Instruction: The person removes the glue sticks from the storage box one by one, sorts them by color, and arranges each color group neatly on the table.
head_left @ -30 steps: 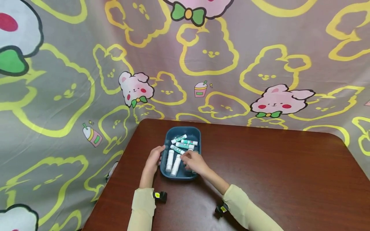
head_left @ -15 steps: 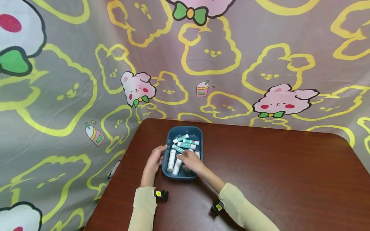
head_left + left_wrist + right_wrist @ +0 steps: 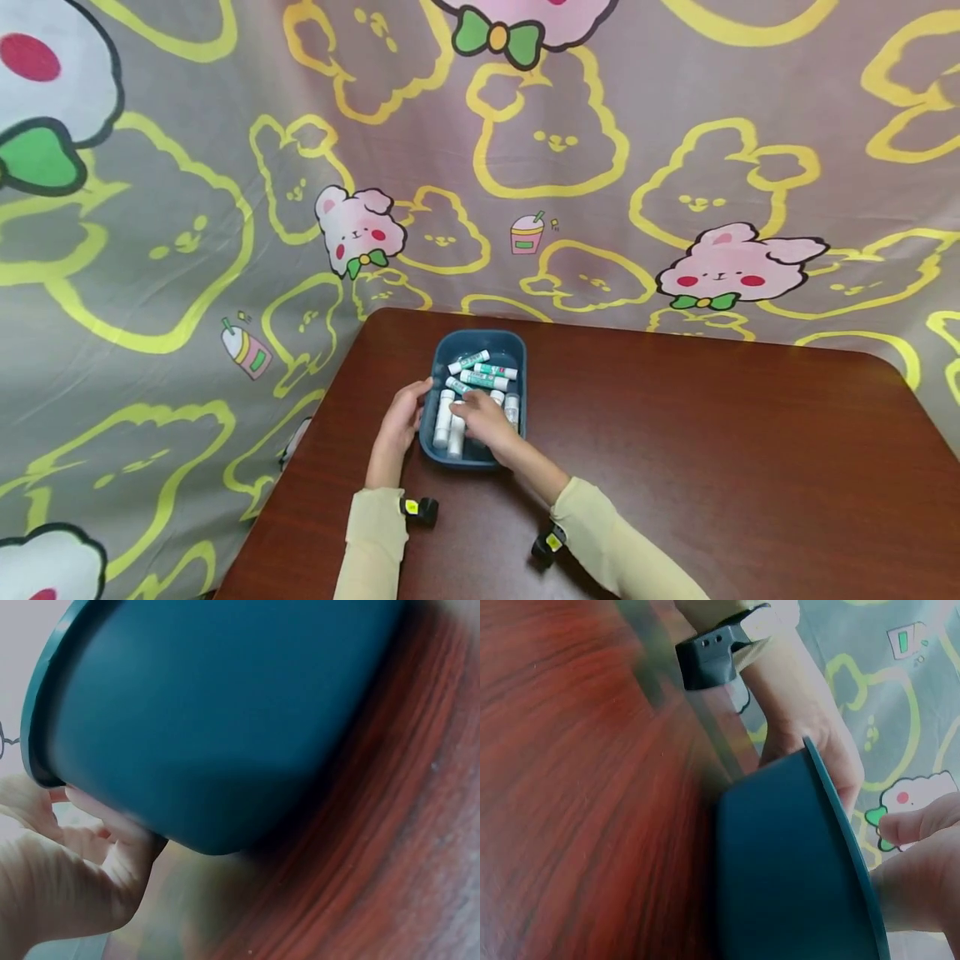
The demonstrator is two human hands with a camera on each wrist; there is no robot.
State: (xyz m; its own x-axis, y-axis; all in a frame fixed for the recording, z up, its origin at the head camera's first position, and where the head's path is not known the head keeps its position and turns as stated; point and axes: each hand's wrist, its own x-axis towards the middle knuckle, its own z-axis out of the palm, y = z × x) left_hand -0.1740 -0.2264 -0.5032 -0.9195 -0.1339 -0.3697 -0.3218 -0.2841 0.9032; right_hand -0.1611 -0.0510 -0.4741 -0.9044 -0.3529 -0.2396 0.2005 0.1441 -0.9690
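A blue plastic bin (image 3: pixel 472 463) on the brown table holds several white glue sticks, some with teal labels (image 3: pixel 483 380). My left hand (image 3: pixel 402 413) rests against the bin's left side, fingertips right at the rim. In the left wrist view that hand (image 3: pixel 82 870) lies along the outer wall, partly hidden by it. My right hand (image 3: pixel 484 418) reaches over the bin's right rim, its fingertips at the upper end of a plain white glue stick (image 3: pixel 456 437). In the right wrist view its thumb (image 3: pixel 907 826) is extended, while its other fingers are hidden behind the bin wall.
The brown table (image 3: pixel 712 450) extends far to the right of the bin. A patterned cloth (image 3: pixel 570 125) hangs behind the table and along its left side. A black wrist camera (image 3: pixel 422 510) sits at the left cuff, another camera (image 3: pixel 547 542) at the right.
My right hand has moved left over the glue sticks. The plain white stick under its fingertips has swung straighter, alongside the one to its left. My left hand stays at the bin.
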